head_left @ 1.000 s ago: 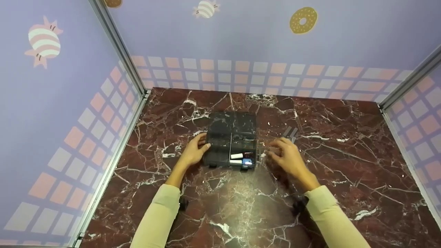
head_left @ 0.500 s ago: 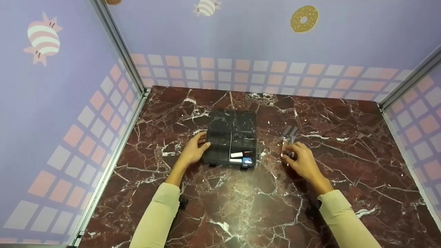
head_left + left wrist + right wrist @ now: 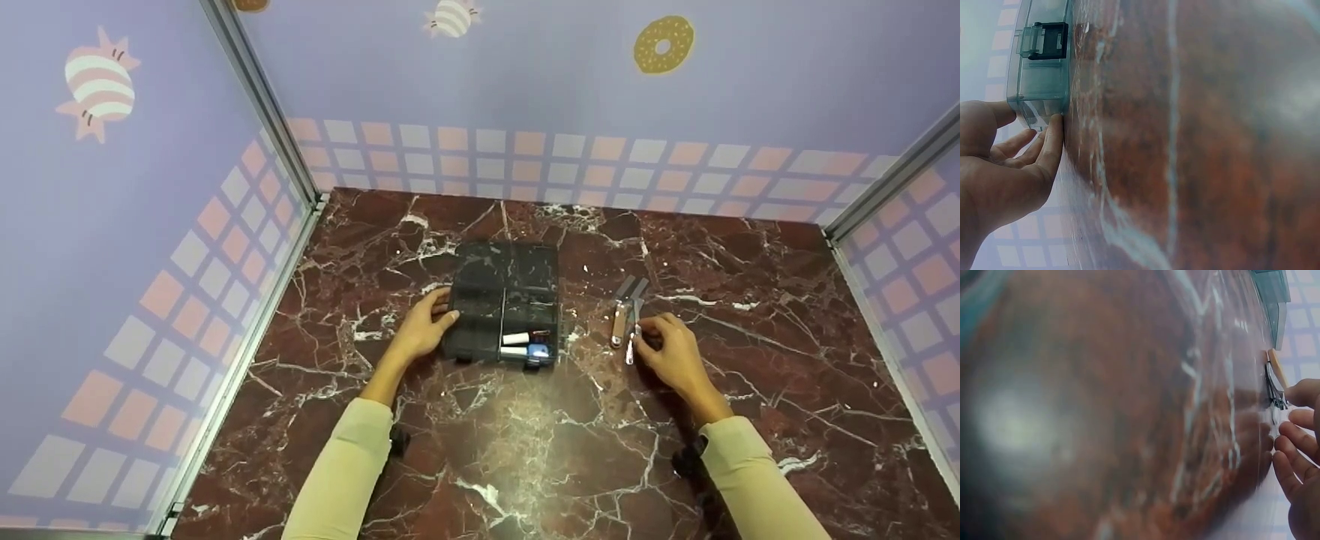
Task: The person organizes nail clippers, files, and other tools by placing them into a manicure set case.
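A transparent plastic box [image 3: 480,300] with inner dividers lies on the tabletop, black latches along its near edge. My left hand [image 3: 421,328] holds its left side. In the left wrist view, the thumb lies over the box's [image 3: 1044,67] upper edge, with the fingertips low on its side. Right of the box, my right hand [image 3: 673,352] pinches a slim silver tool [image 3: 629,355] between thumb and fingertips, close over the table. Beside it lies a narrow tool with a tan handle [image 3: 619,324]. Grey flat strips [image 3: 639,289] extend beyond both. The silver tool's kind is unclear.
Through the lid show small white pieces [image 3: 515,339] and a blue piece [image 3: 538,352] in the near-right compartment. Red marbled tabletop [image 3: 480,435] surrounds the box. Patterned panels in metal frames [image 3: 259,97] stand along the back and both sides.
My right hand has moved from near the box's right side to the right and towards me, onto the tools, uncovering the tan handle. The left hand and box stay in place.
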